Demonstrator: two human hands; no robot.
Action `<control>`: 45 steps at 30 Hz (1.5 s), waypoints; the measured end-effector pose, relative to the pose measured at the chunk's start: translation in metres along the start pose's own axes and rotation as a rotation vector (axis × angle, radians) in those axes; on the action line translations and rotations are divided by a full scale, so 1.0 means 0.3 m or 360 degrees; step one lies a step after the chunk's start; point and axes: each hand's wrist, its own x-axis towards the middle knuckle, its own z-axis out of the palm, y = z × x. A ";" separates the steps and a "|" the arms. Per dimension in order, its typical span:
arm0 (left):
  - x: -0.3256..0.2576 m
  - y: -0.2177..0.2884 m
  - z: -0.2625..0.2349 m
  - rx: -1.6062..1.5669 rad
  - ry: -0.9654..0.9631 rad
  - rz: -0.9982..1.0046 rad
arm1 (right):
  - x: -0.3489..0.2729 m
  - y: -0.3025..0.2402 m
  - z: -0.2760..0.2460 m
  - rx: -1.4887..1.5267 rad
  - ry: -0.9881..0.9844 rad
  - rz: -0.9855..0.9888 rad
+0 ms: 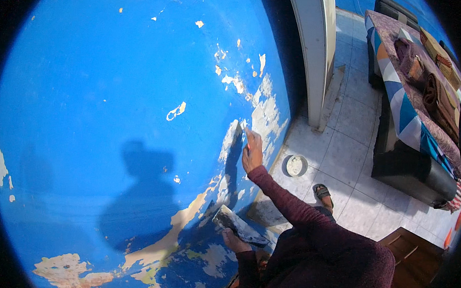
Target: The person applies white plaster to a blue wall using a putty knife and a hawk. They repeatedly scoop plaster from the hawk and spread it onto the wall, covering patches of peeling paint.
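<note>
My right hand (252,151) is stretched out to the blue wall (81,93), its fingers closed round a small putty knife (244,125). The knife's tip is at the wall, beside a patch of whitish filler (266,115); most of its handle is hidden by my fingers. Lower down, my left hand (236,241) grips a flat, dark putty board (239,227) with pale paste smeared along its edge. The paint around both hands has flaked off in several places, baring beige and grey plaster (180,227).
On the tiled floor (342,155) stands a round tub (295,165) of white paste, near my sandalled foot (322,192). A white door frame (319,54) rises beyond the wall's end. At right, a bed (411,97) carries folded cloths and a cardboard box (439,55). A brown wooden piece (412,257) sits lower right.
</note>
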 end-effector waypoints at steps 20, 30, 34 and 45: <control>-0.025 0.022 0.035 0.0059 0.0072 -0.0004 | -0.067 0.027 -0.021 -0.0093 -0.0197 -0.0379; -0.034 -0.001 -0.067 0.0339 0.0176 -0.0026 | 0.052 0.202 0.033 -0.0009 0.0146 -0.0181; -0.023 -0.011 -0.072 0.0300 0.0194 -0.0059 | 0.001 0.139 0.076 -0.0065 0.0105 -0.0118; 0.014 -0.024 -0.080 0.0151 0.0018 -0.0080 | -0.073 0.095 0.035 0.0177 0.0109 0.0027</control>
